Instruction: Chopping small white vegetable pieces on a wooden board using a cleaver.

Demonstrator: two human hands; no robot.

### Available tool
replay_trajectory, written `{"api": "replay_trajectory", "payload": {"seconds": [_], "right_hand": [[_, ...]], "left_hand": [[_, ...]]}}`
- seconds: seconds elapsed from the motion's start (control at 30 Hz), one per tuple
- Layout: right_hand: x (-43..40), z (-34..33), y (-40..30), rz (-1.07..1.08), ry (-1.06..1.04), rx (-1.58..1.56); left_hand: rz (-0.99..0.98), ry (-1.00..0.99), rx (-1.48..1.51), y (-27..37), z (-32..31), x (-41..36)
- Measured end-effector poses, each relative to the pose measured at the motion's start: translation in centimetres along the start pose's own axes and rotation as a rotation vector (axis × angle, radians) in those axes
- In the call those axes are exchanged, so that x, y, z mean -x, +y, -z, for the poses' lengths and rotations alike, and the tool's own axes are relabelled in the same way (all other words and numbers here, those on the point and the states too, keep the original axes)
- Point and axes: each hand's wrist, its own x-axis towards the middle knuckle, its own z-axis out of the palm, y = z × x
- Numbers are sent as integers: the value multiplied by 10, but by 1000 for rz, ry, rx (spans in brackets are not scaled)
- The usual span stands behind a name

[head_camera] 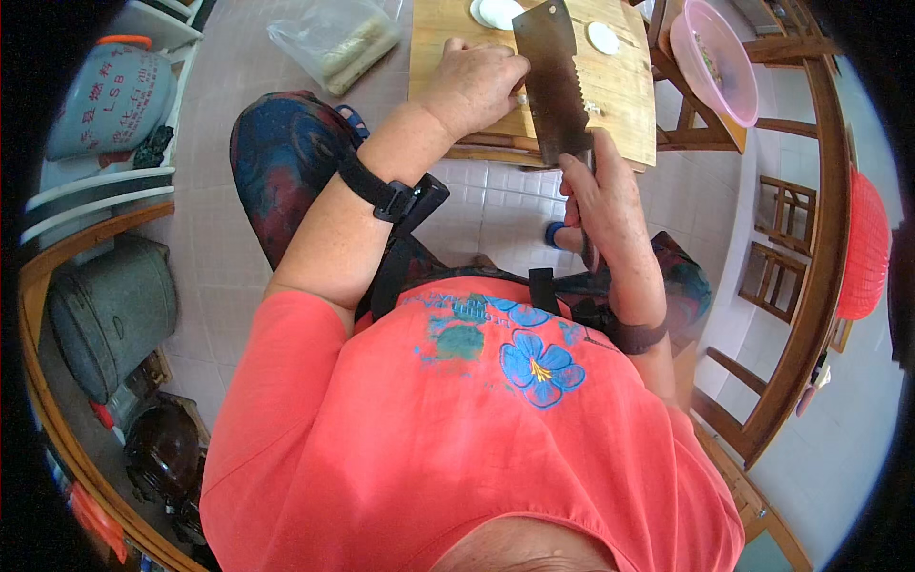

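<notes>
My right hand (604, 189) grips the handle of a broad dark cleaver (549, 79) with a toothed edge along one side. Its blade reaches up over a wooden board or low table (465, 21). My left hand (482, 82) lies on the board beside the blade, fingers curled in; whether it holds something under them I cannot tell. Small white pieces (592, 107) lie by the blade, on both sides of it. Round white slices or discs rest farther back on the wood, one (602, 38) right of the blade and more (499, 13) to its left.
A clear plastic bag (343, 50) with pale contents lies on the tiled floor left of the board. At the right, a pink basin (715, 64) with chopped bits inside stands on a wooden stool or chair (683, 96). A gas cylinder (114, 93) stands far left.
</notes>
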Motion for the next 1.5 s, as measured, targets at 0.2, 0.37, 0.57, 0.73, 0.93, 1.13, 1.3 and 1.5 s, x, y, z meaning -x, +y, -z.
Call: {"api": "replay_trajectory", "payload": {"seconds": [0.2, 0.37, 0.57, 0.73, 0.93, 1.13, 1.3, 1.5], "right_hand": [[-1, 2, -11, -22, -60, 31], [-7, 2, -9, -34, -68, -6], [1, 2, -4, -26, -37, -5], [4, 5, -11, -29, -58, 9], [4, 2, -13, -19, -63, 12], [-3, 3, -11, -40, -90, 11], [7, 2, -8, -24, -25, -8], [10, 3, -11, -19, -57, -3]], "left_hand": [[-28, -30, 39, -1, 0, -1], [-45, -9, 38, -4, -5, -1], [-28, -29, 46, -1, 0, -2], [21, -113, 17, -1, 9, -2], [5, -108, -7, -1, 8, -2], [11, -116, 29, -5, 7, -1], [6, -70, 36, -5, 2, -1], [14, -83, 7, -4, 13, 2]]}}
